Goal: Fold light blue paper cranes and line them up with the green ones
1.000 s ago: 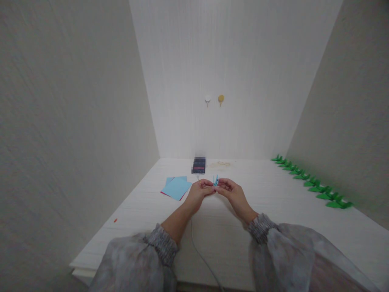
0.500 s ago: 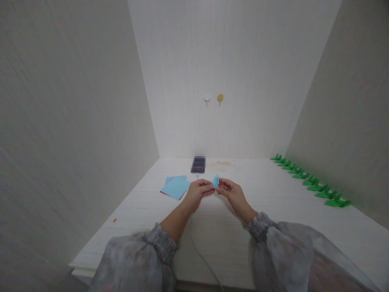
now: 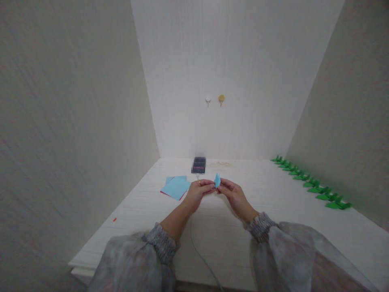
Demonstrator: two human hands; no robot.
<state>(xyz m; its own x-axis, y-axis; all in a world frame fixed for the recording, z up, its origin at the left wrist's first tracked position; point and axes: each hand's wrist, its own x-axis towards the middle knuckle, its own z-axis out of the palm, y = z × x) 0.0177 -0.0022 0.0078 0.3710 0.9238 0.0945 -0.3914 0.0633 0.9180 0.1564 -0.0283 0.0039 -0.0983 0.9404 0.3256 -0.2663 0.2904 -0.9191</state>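
A small piece of folded blue paper (image 3: pixel 217 181) stands upright between my hands, a little above the table. My left hand (image 3: pixel 199 191) pinches its lower left side with fingers closed; a ring shows on one finger. From the other side, my right hand (image 3: pixel 233 194) grips the same folded paper between thumb and fingers. The exact folds are too small to make out. Just left of my left hand lie flat sheets of blue paper (image 3: pixel 175 187), with a red edge showing beneath.
A phone (image 3: pixel 198 165) lies by the back wall, a white cable (image 3: pixel 203 258) running toward the front edge. A row of several green folded-paper pieces (image 3: pixel 314 185) lines the right wall. A small orange bit (image 3: pixel 114 219) lies at left. Two hooks (image 3: pixel 221 98) hang on the wall.
The folded blue paper has turned slightly and now looks fuller in shape. My fingers have shifted a little around it; both hands stay in nearly the same place.
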